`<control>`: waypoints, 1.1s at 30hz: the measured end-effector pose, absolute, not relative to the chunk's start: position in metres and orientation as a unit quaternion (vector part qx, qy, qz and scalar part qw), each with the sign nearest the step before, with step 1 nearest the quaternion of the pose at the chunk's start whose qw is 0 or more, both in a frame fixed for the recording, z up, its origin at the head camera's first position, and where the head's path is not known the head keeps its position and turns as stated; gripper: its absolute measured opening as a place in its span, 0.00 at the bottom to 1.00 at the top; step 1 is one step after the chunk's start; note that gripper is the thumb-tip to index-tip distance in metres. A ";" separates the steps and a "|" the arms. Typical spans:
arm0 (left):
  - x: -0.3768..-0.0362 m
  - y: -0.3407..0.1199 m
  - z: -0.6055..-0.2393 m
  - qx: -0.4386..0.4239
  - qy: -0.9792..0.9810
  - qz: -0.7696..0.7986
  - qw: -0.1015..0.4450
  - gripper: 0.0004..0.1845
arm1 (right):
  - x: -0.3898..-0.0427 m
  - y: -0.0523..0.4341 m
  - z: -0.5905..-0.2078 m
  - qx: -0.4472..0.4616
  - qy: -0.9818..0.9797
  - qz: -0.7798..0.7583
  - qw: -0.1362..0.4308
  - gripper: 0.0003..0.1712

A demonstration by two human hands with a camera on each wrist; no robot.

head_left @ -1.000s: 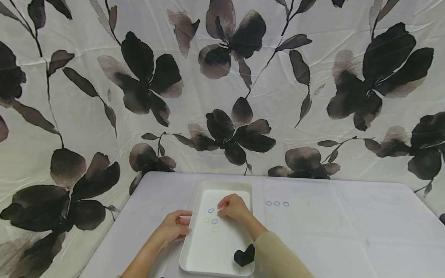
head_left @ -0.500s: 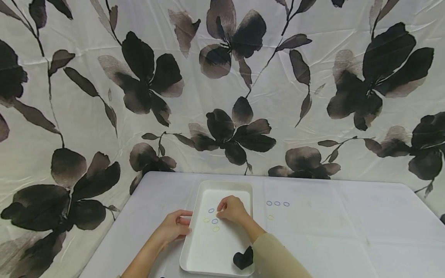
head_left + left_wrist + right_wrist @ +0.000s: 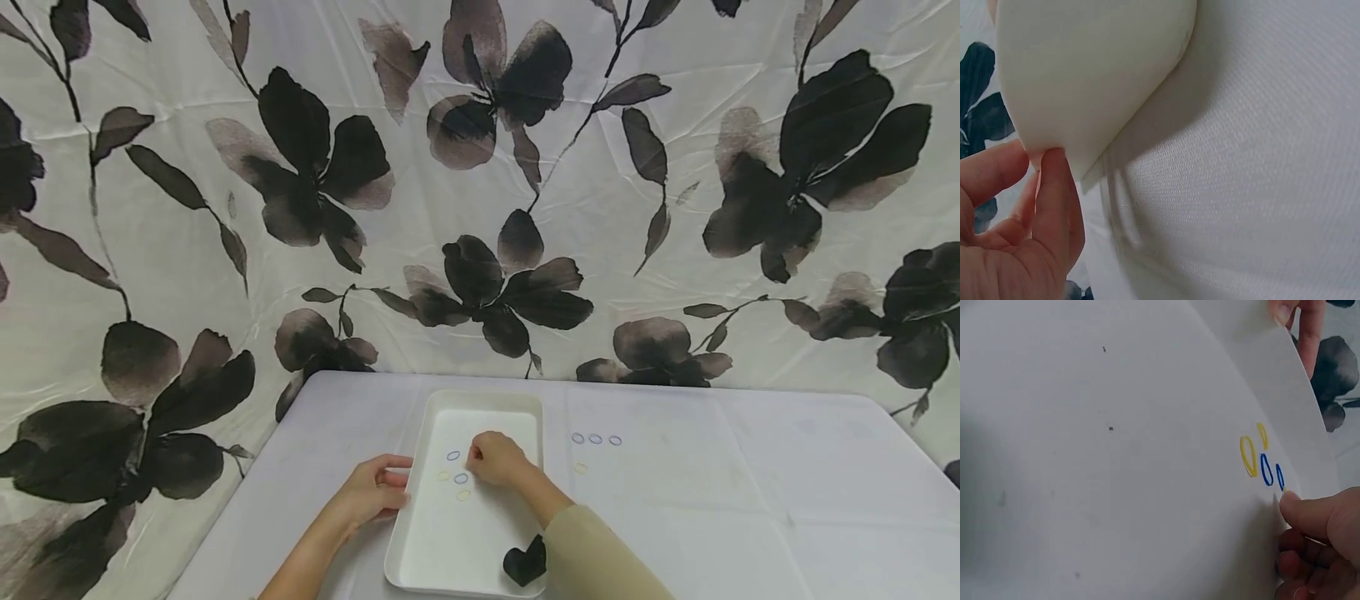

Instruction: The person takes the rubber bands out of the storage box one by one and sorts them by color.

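Note:
In the head view a white tray [image 3: 450, 550] lies on the table. My left hand [image 3: 371, 492] pinches the tray's left rim between thumb and finger, plain in the left wrist view. Over the tray's upper middle, my right hand [image 3: 497, 460] has its fingers curled and its thumb tip down by the tray floor. A sliver of yellow shows at that thumb tip in the right wrist view, a small ring mostly hidden. Beside the fingertips lie two blue rings [image 3: 1266, 469] and two yellow rings [image 3: 1248, 456], loosely grouped on the tray.
A black heart-shaped piece [image 3: 524, 562] sits at the tray's lower right, beside the right sleeve [image 3: 592, 554]. Right of the tray, three blue rings [image 3: 595, 439] lie in a row on the white tablecloth [image 3: 720, 500], with one yellow ring [image 3: 581, 469] below.
My right hand has dipped slightly and its fingers have drawn in, at nearly the same spot over the tray. The left hand stays on the rim; the loose rings keep their places.

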State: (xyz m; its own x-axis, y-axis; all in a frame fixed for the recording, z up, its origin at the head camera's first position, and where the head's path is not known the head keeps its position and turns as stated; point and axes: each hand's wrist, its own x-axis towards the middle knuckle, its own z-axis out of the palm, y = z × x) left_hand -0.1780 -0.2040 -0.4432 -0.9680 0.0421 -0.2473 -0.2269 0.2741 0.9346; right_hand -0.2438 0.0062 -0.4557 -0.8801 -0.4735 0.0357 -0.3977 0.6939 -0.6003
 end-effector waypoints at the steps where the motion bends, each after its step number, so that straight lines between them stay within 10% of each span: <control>1: -0.178 -0.204 -0.443 -0.057 0.790 0.600 0.114 0.30 | -0.243 0.008 -0.454 -0.234 0.917 -0.317 0.062 0.09; 33: -0.179 -0.204 -0.445 -0.046 0.789 0.601 0.120 0.31 | -0.250 0.041 -0.437 -0.193 0.783 -0.578 0.129 0.03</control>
